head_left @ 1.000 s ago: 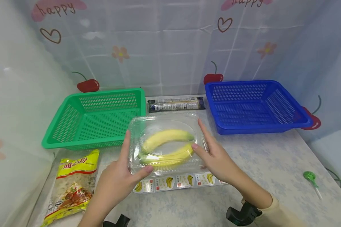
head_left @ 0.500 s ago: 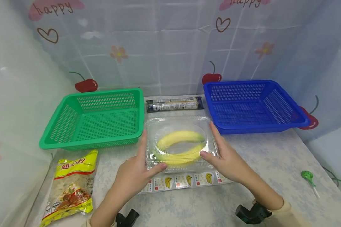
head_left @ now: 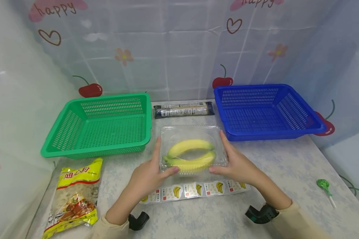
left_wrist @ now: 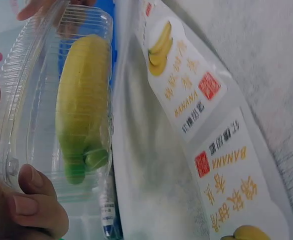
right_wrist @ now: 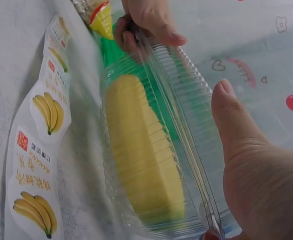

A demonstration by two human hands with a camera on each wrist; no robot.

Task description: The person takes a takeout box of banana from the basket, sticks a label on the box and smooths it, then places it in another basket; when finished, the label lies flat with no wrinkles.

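Both hands hold a clear plastic clamshell box between them, lid closed, over the middle of the table. Inside lie two bananas, seen through the lid. My left hand grips the left side, thumb near the front corner; in the left wrist view its curled fingertips sit under the rim. My right hand grips the right side, its thumb above the lid in the right wrist view. A strip of banana stickers lies on the table just in front of the box.
A green basket stands at the back left, a blue basket at the back right. Between them lie dark-ended packages. A yellow food bag is at left, a green lollipop at right.
The box, held in both hands, has moved right, away from the green basket, and its front edge has drawn back from the sticker strip, uncovering more of it.
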